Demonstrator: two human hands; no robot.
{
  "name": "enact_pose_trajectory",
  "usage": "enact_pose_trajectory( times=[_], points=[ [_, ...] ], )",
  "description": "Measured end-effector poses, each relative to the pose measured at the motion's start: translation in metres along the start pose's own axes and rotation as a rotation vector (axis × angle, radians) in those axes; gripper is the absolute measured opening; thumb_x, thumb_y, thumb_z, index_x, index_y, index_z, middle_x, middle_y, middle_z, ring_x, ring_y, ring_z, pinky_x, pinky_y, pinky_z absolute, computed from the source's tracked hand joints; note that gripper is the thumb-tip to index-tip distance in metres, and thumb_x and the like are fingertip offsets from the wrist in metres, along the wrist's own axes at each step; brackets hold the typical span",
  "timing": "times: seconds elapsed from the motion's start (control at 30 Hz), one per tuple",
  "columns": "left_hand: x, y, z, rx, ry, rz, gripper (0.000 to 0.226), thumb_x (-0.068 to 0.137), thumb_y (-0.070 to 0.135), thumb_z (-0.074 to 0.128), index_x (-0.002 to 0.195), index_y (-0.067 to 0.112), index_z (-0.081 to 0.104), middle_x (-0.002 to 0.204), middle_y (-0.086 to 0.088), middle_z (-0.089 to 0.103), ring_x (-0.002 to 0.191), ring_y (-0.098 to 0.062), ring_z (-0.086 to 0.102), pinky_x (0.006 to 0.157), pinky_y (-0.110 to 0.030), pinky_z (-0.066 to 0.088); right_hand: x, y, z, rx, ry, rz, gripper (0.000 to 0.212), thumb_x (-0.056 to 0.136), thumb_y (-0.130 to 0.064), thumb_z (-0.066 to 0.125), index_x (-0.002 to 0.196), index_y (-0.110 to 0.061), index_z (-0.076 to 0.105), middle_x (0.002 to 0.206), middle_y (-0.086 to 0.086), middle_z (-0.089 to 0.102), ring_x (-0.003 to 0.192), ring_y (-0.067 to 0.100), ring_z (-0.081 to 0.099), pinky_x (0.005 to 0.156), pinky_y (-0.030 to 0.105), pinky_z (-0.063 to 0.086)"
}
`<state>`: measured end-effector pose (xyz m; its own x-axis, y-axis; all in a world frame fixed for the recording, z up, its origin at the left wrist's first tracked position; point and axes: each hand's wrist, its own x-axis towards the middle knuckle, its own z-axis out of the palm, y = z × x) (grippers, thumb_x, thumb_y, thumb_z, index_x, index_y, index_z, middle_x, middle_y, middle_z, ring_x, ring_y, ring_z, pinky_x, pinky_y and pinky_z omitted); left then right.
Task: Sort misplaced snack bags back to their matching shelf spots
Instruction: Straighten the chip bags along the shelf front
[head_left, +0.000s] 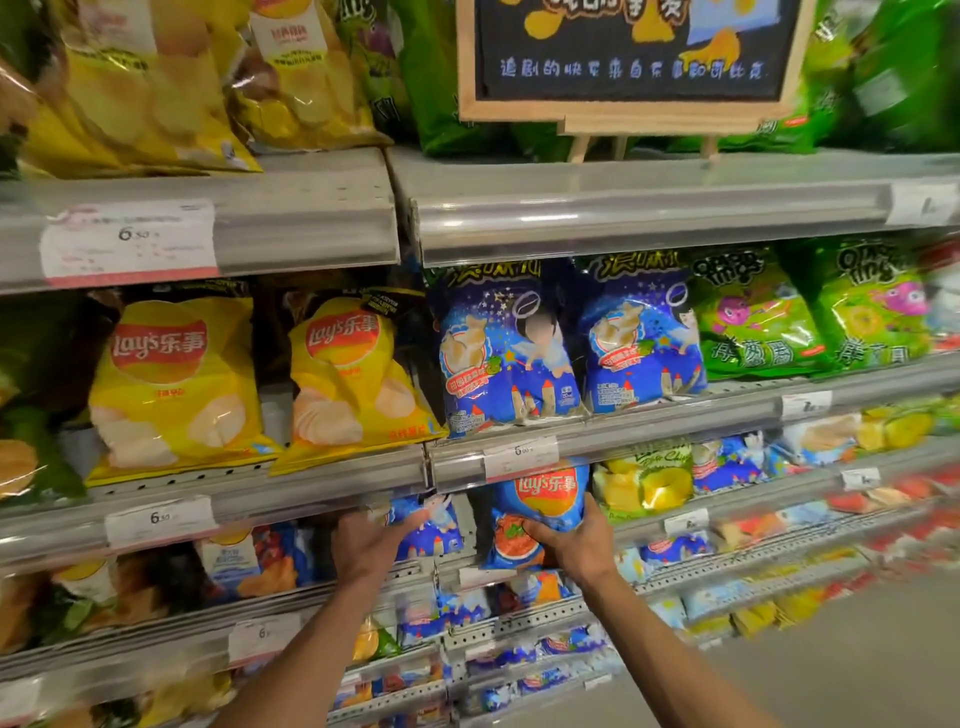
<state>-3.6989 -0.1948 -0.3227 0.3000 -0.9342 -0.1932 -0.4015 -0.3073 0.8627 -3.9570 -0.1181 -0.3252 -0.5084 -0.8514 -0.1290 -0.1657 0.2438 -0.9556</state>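
My right hand (576, 543) grips a blue Lay's chip bag (540, 506) with a red logo, just under the rail of the middle shelf (623, 431). My left hand (371, 540) holds a small dark-blue snack bag with castles (431, 527) on the shelf below. Two larger dark-blue bags of the same design (498, 353) stand on the middle shelf above both hands. Yellow Lay's bags (171, 384) stand to their left.
Green snack bags (753, 317) fill the middle shelf's right end. A framed chalkboard sign (628, 62) stands on the top shelf among green and yellow bags. Price tags (521, 457) hang on the rails. Lower shelves hold mixed small bags; grey floor (857, 670) shows at bottom right.
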Motion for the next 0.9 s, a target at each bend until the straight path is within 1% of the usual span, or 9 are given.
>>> enact_pose_trajectory(
  times=[0.07, 0.13, 0.23, 0.3, 0.37, 0.47, 0.57, 0.7, 0.9],
  points=[
    [-0.008, 0.006, 0.01, 0.018, 0.0, 0.007, 0.061, 0.048, 0.057, 0.093, 0.048, 0.015, 0.048, 0.044, 0.003, 0.053, 0.048, -0.017, 0.054, 0.044, -0.024, 0.037, -0.009, 0.007, -0.012, -0.016, -0.005, 0.003, 0.057, 0.068, -0.014, 0.095, 0.114, -0.013, 0.062, 0.104, 0.008, 0.074, 0.096, 0.027, 0.072, 0.089, 0.048, 0.059],
    [-0.014, 0.012, 0.023, 0.047, -0.006, -0.004, 0.06, 0.05, 0.06, 0.091, 0.053, 0.009, 0.06, 0.054, -0.005, 0.064, 0.058, -0.023, 0.065, 0.053, -0.03, 0.049, -0.015, 0.014, -0.025, -0.026, -0.006, -0.006, 0.055, 0.066, -0.016, 0.096, 0.109, -0.021, 0.062, 0.102, 0.005, 0.075, 0.092, 0.021, 0.072, 0.085, 0.043, 0.06],
    [-0.023, 0.021, 0.044, 0.057, -0.022, -0.008, 0.066, 0.053, 0.062, 0.089, 0.08, 0.004, 0.074, 0.08, -0.013, 0.075, 0.081, -0.029, 0.072, 0.076, -0.037, 0.057, -0.022, 0.022, -0.049, -0.045, -0.003, 0.0, 0.054, 0.065, -0.016, 0.096, 0.103, -0.027, 0.06, 0.099, 0.0, 0.075, 0.088, 0.013, 0.072, 0.081, 0.038, 0.061],
    [-0.03, 0.027, 0.057, 0.013, 0.007, -0.006, 0.067, 0.053, 0.058, 0.091, 0.093, 0.008, 0.075, 0.092, -0.012, 0.076, 0.092, -0.029, 0.071, 0.083, -0.038, 0.057, -0.023, 0.027, -0.064, -0.04, -0.017, 0.006, 0.055, 0.065, -0.015, 0.096, 0.105, -0.027, 0.06, 0.098, -0.003, 0.075, 0.086, 0.009, 0.072, 0.078, 0.03, 0.06],
    [-0.036, 0.033, 0.07, 0.002, 0.02, 0.001, 0.064, 0.053, 0.057, 0.091, 0.093, 0.01, 0.075, 0.093, -0.011, 0.076, 0.094, -0.029, 0.071, 0.082, -0.037, 0.056, -0.023, 0.033, -0.079, -0.042, -0.036, 0.005, 0.056, 0.065, -0.016, 0.096, 0.108, -0.027, 0.061, 0.097, -0.006, 0.076, 0.083, 0.005, 0.073, 0.074, 0.023, 0.06],
    [-0.042, 0.038, 0.089, 0.014, -0.018, 0.017, 0.059, 0.054, 0.057, 0.091, 0.084, 0.009, 0.074, 0.086, -0.012, 0.076, 0.089, -0.03, 0.071, 0.075, -0.036, 0.054, -0.021, 0.039, -0.096, -0.044, -0.055, 0.012, 0.057, 0.065, -0.016, 0.097, 0.111, -0.024, 0.064, 0.096, -0.007, 0.077, 0.084, 0.004, 0.073, 0.076, 0.026, 0.061],
    [-0.046, 0.04, 0.104, -0.001, -0.033, 0.036, 0.064, 0.054, 0.057, 0.091, 0.094, 0.01, 0.074, 0.096, -0.01, 0.076, 0.097, -0.03, 0.07, 0.077, -0.035, 0.054, -0.019, 0.044, -0.106, -0.035, -0.077, 0.02, 0.059, 0.066, -0.009, 0.095, 0.115, -0.018, 0.064, 0.095, -0.005, 0.079, 0.087, 0.008, 0.075, 0.079, 0.028, 0.061],
    [-0.043, 0.038, 0.118, -0.058, -0.047, 0.028, 0.074, 0.053, 0.059, 0.09, 0.101, 0.006, 0.072, 0.1, -0.014, 0.075, 0.1, -0.03, 0.069, 0.082, -0.041, 0.055, -0.019, 0.046, -0.113, -0.012, -0.099, 0.028, 0.06, 0.066, -0.008, 0.095, 0.114, -0.021, 0.063, 0.093, -0.01, 0.079, 0.087, 0.006, 0.074, 0.073, 0.019, 0.058],
    [-0.042, 0.035, 0.124, -0.071, -0.173, 0.056, 0.079, 0.056, 0.049, 0.092, 0.122, 0.015, 0.065, 0.118, -0.005, 0.068, 0.107, -0.022, 0.064, 0.091, -0.039, 0.052, -0.019, 0.044, -0.116, -0.017, -0.103, 0.047, 0.058, 0.068, -0.006, 0.093, 0.116, -0.016, 0.063, 0.097, -0.005, 0.078, 0.085, 0.004, 0.074, 0.071, 0.017, 0.058]
  ],
)
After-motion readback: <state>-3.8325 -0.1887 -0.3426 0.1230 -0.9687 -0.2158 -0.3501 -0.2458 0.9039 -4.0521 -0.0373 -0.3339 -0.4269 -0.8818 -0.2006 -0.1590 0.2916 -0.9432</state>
